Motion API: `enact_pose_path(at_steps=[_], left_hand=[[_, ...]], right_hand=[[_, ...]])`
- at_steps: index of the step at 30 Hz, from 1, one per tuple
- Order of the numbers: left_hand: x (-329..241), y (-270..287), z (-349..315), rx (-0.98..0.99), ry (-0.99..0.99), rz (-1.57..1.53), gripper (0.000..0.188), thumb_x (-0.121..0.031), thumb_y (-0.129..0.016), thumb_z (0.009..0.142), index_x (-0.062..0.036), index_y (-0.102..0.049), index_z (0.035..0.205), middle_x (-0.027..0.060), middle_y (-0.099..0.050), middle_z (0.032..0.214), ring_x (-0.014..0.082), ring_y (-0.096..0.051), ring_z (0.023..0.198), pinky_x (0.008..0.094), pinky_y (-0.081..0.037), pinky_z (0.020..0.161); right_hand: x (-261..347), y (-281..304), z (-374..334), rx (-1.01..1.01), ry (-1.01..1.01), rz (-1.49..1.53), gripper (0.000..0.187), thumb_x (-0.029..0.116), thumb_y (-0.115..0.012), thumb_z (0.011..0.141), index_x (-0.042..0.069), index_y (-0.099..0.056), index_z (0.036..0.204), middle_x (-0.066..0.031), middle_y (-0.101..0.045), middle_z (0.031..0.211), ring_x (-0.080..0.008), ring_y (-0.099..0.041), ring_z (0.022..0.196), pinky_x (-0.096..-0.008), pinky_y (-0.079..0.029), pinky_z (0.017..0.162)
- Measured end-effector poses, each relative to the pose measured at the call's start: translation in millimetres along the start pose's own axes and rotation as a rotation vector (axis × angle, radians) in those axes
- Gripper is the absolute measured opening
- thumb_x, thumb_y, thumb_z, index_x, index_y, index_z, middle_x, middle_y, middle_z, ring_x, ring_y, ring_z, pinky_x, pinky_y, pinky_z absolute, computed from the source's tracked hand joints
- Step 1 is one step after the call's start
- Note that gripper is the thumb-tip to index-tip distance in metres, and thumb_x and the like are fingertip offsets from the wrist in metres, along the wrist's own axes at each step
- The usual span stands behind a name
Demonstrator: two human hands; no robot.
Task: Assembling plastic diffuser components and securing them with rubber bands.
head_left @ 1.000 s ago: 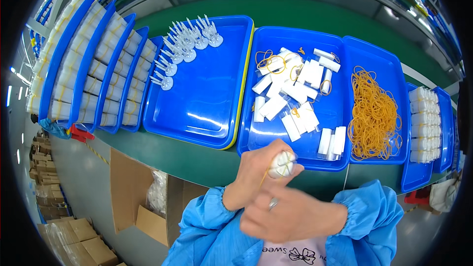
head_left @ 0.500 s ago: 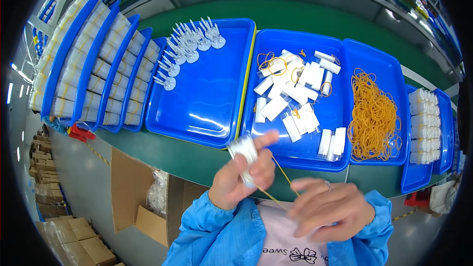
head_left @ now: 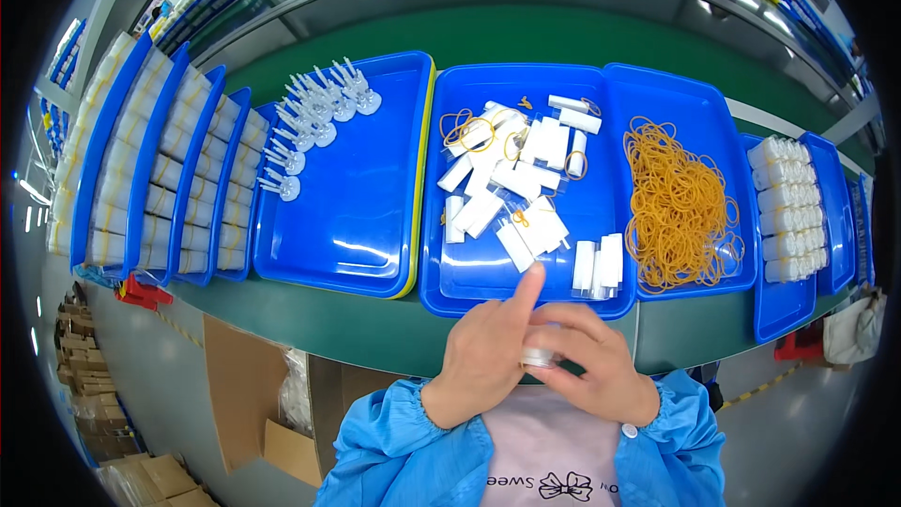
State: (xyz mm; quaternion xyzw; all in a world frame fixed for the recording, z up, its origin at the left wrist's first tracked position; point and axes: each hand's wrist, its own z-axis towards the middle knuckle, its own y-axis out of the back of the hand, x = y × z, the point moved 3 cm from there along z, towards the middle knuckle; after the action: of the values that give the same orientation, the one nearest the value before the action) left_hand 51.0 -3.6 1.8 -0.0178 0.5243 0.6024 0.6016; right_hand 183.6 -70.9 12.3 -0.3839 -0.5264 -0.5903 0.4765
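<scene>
In front of my chest both hands meet around a small bundle of white pieces, mostly covered by fingers. My left hand grips it from the left, index finger pointing up and away. My right hand closes over it from the right, thumb below and fingers across. No rubber band can be made out between the hands. Just beyond them is a blue tray with loose white rectangular pieces. Several clear-wrapped white pieces stand together in its near right corner.
A blue tray of orange rubber bands is at right, with banded white bundles beyond. At left, another blue tray holds clear suction-cup-like parts, beside tilted trays of bundles. An open cardboard box sits below.
My right hand has come up and left to join the left hand at the bundle. The rubber band stretched between them earlier no longer shows. The view has shifted slightly.
</scene>
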Motion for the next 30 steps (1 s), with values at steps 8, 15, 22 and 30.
enact_pose_path(at_steps=[8, 15, 22, 30], left_hand=[[-14, 14, 12, 0.214, -0.025, -0.171, 0.069, -0.009, -0.078, 0.067, -0.0031, -0.049, 0.129, 0.0144, -0.066, 0.102, 0.0328, -0.063, 0.098, 0.04, -0.049, 0.086], [85, 115, 8, -0.292, 0.289, 0.281, 0.016, -0.003, -0.06, 0.087, 0.0016, -0.065, 0.101, 0.007, -0.064, 0.097, 0.0158, -0.058, 0.087, 0.0276, -0.046, 0.079], [229, 200, 5, -0.218, 0.301, 0.799, 0.034, -0.006, -0.063, 0.086, -0.0037, -0.057, 0.12, 0.0093, -0.056, 0.094, 0.0231, -0.054, 0.082, 0.0334, -0.044, 0.076], [244, 208, 18, -0.279, 0.275, 0.849, 0.02, -0.014, -0.057, 0.093, -0.0027, -0.06, 0.109, 0.0066, -0.054, 0.091, 0.0202, -0.051, 0.078, 0.0332, -0.043, 0.072]], right_hand=[[19, 56, -30, -0.13, 0.006, -0.342, 0.03, 0.012, -0.077, 0.07, 0.009, -0.065, 0.098, -0.0091, -0.055, 0.104, -0.0199, -0.061, 0.08, -0.0309, -0.052, 0.067], [11, 166, -144, -1.149, -0.188, -0.183, 0.052, -0.004, -0.065, 0.075, 0.0, -0.051, 0.125, -0.0019, -0.05, 0.111, -0.0094, -0.047, 0.092, -0.0236, -0.041, 0.086], [-5, 213, -193, -1.335, -0.237, -0.725, 0.05, -0.004, -0.064, 0.079, 0.001, -0.053, 0.127, -0.0063, -0.053, 0.11, -0.012, -0.051, 0.088, -0.0262, -0.046, 0.082], [-29, 220, -183, -1.273, -0.229, -0.808, 0.041, -0.003, -0.066, 0.075, 0.0, -0.059, 0.115, -0.006, -0.056, 0.106, -0.0133, -0.052, 0.081, -0.0266, -0.046, 0.076]])
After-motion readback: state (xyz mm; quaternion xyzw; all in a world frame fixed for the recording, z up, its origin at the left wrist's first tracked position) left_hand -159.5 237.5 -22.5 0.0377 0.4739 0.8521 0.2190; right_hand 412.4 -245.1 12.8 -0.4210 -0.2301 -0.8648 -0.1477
